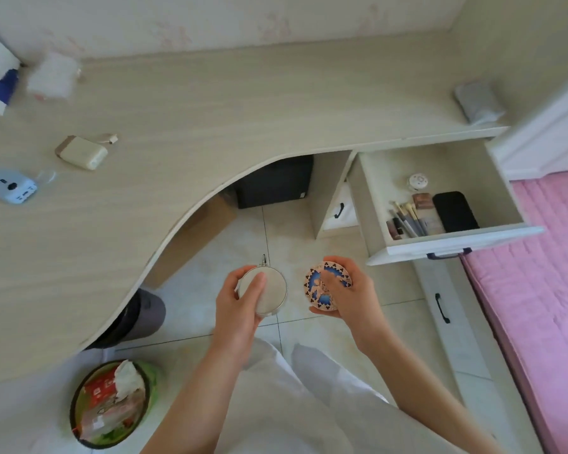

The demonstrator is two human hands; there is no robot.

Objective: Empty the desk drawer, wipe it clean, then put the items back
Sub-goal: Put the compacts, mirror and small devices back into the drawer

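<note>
Holding one round item in each hand, you stand facing a curved table (210,132) with the open drawer (440,247) ahead and to your right. Your left hand (240,306) has its grip closed around a plain cream disc with a metal rim (269,290); the thumb lies across its face. Your right hand (351,296) grips a patterned blue and tan disc (325,286), fingers curled over its top edge. Both discs hang over the tiled floor, between the table's curved edge and the drawer front, touching neither.

The drawer is not yet empty. Inside, toward its front, lie a dark phone (454,211), a bundle of makeup brushes (407,217) angled from front left to back right, and a small round white case (418,182) farther back.

On the table's left part sit a cream power bank (82,152) and a pale blue gadget (9,186), well apart from your hands. The bare tabletop lies ahead and to the left of both hands, and your left hand is nearer to it. Your right hand is nearer to the drawer. Setting the discs down likely means reaching forward and left, away from the drawer.
</note>
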